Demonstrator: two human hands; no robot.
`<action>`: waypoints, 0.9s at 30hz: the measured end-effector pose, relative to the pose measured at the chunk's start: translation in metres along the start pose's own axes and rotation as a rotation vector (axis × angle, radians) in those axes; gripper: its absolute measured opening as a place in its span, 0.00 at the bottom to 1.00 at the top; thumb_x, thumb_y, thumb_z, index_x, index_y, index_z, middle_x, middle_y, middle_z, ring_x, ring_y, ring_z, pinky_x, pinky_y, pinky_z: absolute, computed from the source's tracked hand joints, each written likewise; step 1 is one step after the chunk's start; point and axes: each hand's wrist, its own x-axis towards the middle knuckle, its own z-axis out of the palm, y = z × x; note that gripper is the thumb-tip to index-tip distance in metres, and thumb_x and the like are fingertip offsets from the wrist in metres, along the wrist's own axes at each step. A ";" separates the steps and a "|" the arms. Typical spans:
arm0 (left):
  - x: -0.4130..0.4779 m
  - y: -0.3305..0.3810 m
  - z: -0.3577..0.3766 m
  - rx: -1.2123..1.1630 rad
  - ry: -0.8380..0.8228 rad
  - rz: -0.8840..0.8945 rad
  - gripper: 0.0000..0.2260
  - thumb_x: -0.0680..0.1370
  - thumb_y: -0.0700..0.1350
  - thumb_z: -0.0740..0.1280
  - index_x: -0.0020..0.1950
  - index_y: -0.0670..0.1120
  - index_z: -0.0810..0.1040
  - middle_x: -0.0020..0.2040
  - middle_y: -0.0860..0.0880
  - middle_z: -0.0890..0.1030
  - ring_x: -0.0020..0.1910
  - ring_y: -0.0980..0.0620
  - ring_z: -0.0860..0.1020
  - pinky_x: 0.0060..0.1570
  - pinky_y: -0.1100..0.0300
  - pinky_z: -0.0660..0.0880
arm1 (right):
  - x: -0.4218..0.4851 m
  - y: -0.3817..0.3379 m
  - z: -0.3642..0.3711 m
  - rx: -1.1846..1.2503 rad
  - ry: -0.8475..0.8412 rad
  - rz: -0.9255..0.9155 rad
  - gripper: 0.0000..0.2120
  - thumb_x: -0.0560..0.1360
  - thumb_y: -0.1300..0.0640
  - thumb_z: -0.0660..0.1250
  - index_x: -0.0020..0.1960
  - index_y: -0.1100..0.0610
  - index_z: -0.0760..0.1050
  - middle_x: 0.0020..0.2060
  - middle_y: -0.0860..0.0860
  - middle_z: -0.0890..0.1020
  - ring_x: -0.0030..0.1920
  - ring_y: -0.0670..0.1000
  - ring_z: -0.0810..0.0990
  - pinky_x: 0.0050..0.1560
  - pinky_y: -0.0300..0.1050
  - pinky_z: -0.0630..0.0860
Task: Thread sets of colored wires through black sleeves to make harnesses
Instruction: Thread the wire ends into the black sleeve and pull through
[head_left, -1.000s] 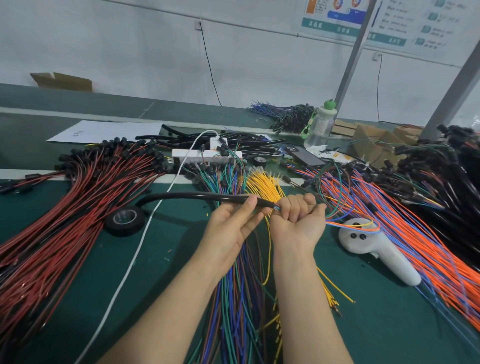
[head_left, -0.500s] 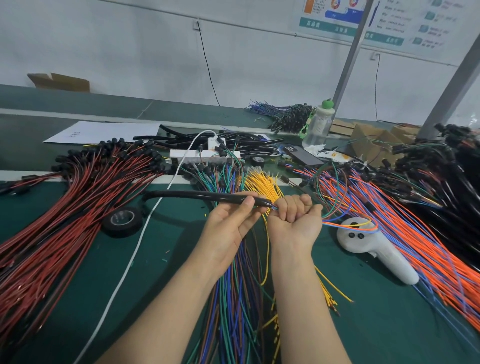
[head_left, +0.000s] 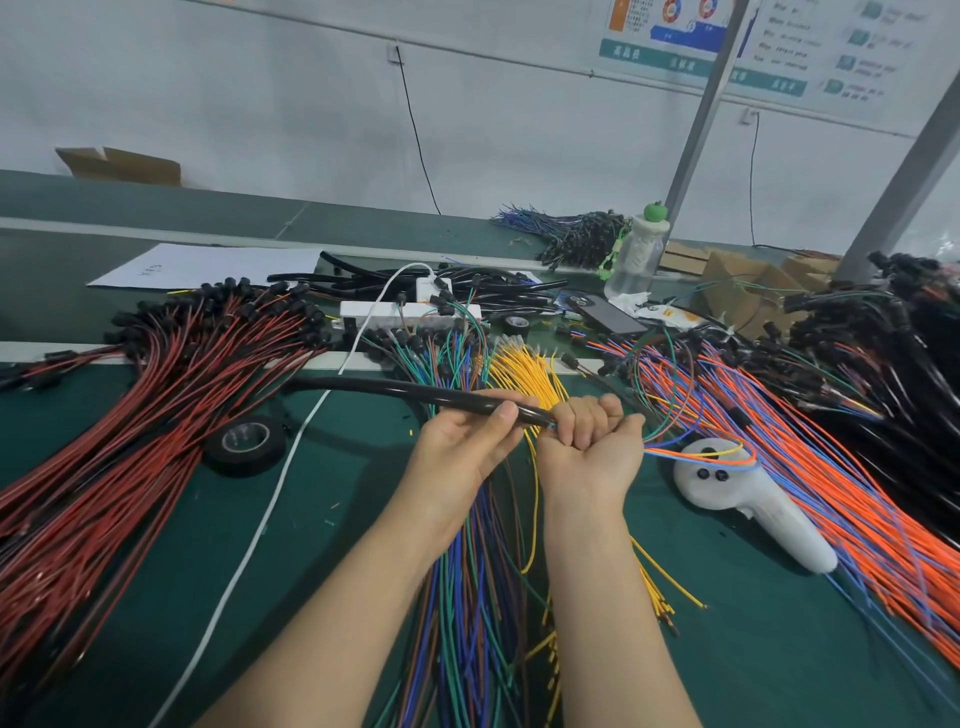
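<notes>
Green bench (head_left: 753, 649); sleeve (head_left: 395, 388) between left fingers (head_left: 503, 415), wires (head_left: 675, 451) in right hand (head_left: 592, 447)

Black sleeve (head_left: 395, 389); yellow wires (head_left: 524, 369); orange-blue wires (head_left: 831, 499) (bright); green table (head_left: 753, 649).

The single view looked from a camera on the person's head, above the near edge of the bench (head_left: 171, 530), facing forward and down. Both forearms ran up from 6 o'clock. The left hand (head_left: 462, 452) and right hand (head_left: 592, 441) sat closest to the lens, near centre, where sleeve (head_left: 395, 388) and wires (head_left: 691, 451) met. The bench stretched toward 12 o'clock to the wall (head_left: 260, 104), which filled the top third. The wide lens took in the bench from 9 to 3 o'clock. The post (head_left: 698, 124) at 1 o'clock showed slanted.
</notes>
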 end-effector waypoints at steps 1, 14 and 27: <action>0.000 -0.001 0.000 0.056 0.010 0.000 0.06 0.76 0.38 0.65 0.47 0.44 0.81 0.48 0.47 0.84 0.51 0.55 0.81 0.48 0.66 0.77 | 0.000 -0.002 0.002 0.072 -0.041 0.046 0.25 0.84 0.48 0.48 0.34 0.59 0.66 0.19 0.48 0.57 0.17 0.45 0.55 0.17 0.35 0.52; 0.000 -0.005 0.000 -0.017 0.059 -0.077 0.09 0.68 0.44 0.70 0.46 0.42 0.81 0.40 0.47 0.84 0.39 0.55 0.82 0.40 0.67 0.77 | 0.004 0.001 0.000 0.137 -0.075 0.074 0.24 0.83 0.47 0.49 0.34 0.57 0.65 0.18 0.47 0.58 0.16 0.45 0.55 0.16 0.36 0.52; 0.001 -0.005 0.001 0.014 0.063 -0.110 0.03 0.76 0.39 0.67 0.46 0.40 0.80 0.42 0.46 0.84 0.41 0.53 0.83 0.41 0.67 0.77 | 0.006 0.000 0.000 0.137 -0.067 0.030 0.23 0.84 0.48 0.50 0.34 0.58 0.66 0.19 0.47 0.58 0.17 0.45 0.55 0.16 0.36 0.53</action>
